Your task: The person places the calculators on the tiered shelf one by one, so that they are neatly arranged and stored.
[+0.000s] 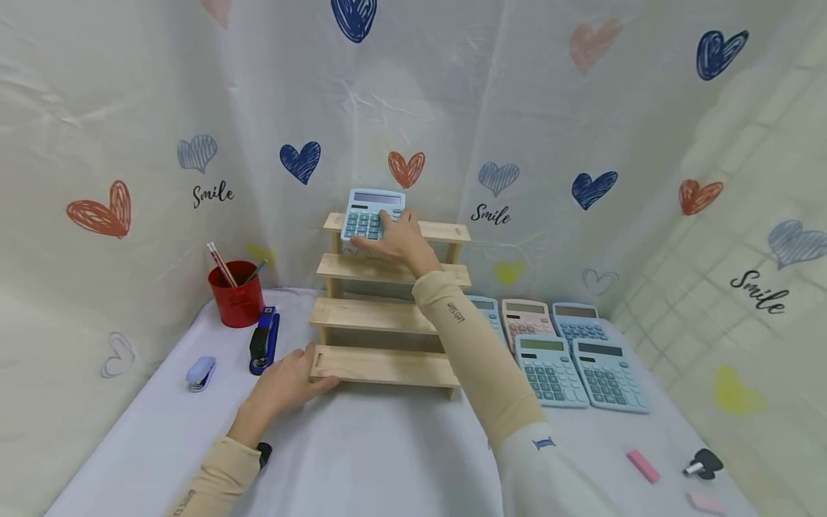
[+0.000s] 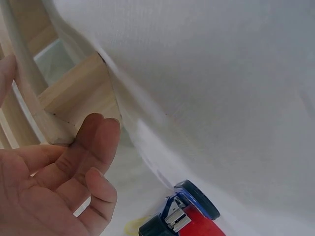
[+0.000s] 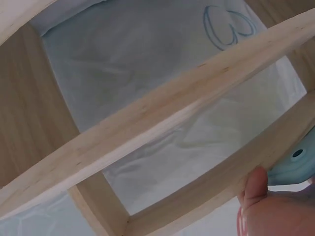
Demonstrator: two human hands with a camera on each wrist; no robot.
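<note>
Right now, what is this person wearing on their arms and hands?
Both hands are bare. The right arm wears a snug beige sleeve with small dark lettering near the wrist, over a white upper sleeve bearing a small blue mark. The left arm has a matching beige sleeve, also lettered, and a black band or watch at the wrist.

**Three views around one stepped rack**

The head camera looks forward and down from well back, taking in the whole stepped pale wooden rack [image 1: 388, 316] against the heart-printed white cloth backdrop [image 1: 549, 108]. The left wrist camera sits very close at the rack's lower left corner [image 2: 54, 130], facing the backdrop. The right wrist camera looks up from close beneath the upper shelves [image 3: 147, 123]. All three share the rack.
</note>
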